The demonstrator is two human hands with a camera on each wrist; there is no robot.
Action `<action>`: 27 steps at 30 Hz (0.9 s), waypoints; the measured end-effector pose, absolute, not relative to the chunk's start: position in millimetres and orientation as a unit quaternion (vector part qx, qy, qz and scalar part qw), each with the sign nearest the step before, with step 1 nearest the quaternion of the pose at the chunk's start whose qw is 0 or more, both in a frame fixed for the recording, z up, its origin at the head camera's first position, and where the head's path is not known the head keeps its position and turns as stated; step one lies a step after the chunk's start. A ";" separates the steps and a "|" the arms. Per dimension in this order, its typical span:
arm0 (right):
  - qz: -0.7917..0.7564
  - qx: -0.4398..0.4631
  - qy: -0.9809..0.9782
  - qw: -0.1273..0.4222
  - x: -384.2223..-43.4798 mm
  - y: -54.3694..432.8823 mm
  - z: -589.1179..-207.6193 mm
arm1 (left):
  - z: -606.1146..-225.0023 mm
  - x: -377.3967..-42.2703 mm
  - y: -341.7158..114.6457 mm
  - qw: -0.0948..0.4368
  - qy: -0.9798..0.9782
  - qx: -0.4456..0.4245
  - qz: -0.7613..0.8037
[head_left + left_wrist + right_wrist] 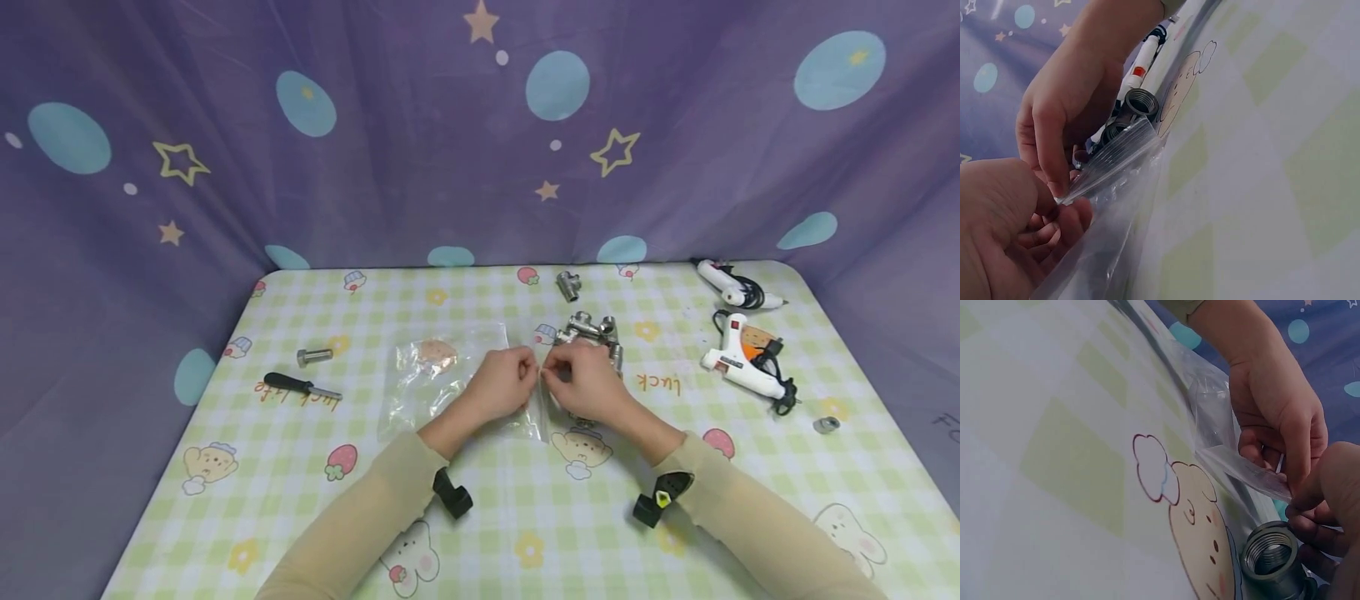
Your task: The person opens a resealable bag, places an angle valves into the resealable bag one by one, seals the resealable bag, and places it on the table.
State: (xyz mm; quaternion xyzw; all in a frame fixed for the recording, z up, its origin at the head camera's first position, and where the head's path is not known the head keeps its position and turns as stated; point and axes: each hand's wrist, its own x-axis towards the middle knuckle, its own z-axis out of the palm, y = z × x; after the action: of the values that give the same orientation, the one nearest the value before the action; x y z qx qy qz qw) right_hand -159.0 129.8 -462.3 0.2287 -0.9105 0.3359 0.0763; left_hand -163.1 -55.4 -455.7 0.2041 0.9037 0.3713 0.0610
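Observation:
A clear zip-lock plastic bag (411,398) lies flat on the table, its zip edge lifted on the right side. My left hand (501,382) pinches that edge between thumb and fingers. Right beside it, my right hand (588,379) pinches the same edge, the fingertips of both hands nearly touching. The bag's ridged zip strip (1116,156) runs out from the fingers in the left wrist view. Behind and under the right hand sits a cluster of metal threaded pipe fittings (582,323), partly hidden. One fitting's open threaded end (1270,553) shows close below the right fingers.
A lone tee fitting (569,286) lies at the back. On the left are a bolt (314,357) and a black-handled screwdriver (300,387). Two glue guns, one farther back (738,287) and one nearer (746,362), lie right, with a small metal fitting (827,425).

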 end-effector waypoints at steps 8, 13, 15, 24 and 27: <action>0.348 0.240 -0.903 0.072 -161.2 127.1 -465.2 | -456.2 -161.2 -56.4 -0.006 0.910 0.238 0.341; 0.348 0.249 -0.899 0.093 -165.8 127.8 -465.4 | -459.8 -161.6 -62.1 -0.029 0.908 0.232 0.347; 0.351 0.247 -0.898 0.096 -169.5 128.0 -464.3 | -461.1 -162.7 -64.2 -0.041 0.909 0.221 0.351; 0.345 0.254 -0.902 0.060 -175.1 122.8 -462.4 | -459.2 -163.9 -67.0 -0.010 0.907 0.199 0.370; 0.331 0.251 -0.908 0.056 -173.7 123.0 -465.1 | -459.6 -162.3 -70.2 0.006 0.907 0.198 0.371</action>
State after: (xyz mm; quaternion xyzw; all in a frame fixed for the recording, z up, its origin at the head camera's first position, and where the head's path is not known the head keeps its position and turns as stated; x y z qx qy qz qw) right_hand -173.7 123.0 -465.1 0.2507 -0.9080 0.3311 0.0558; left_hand -162.3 -70.2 -459.6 0.1978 0.9073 0.3709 0.0061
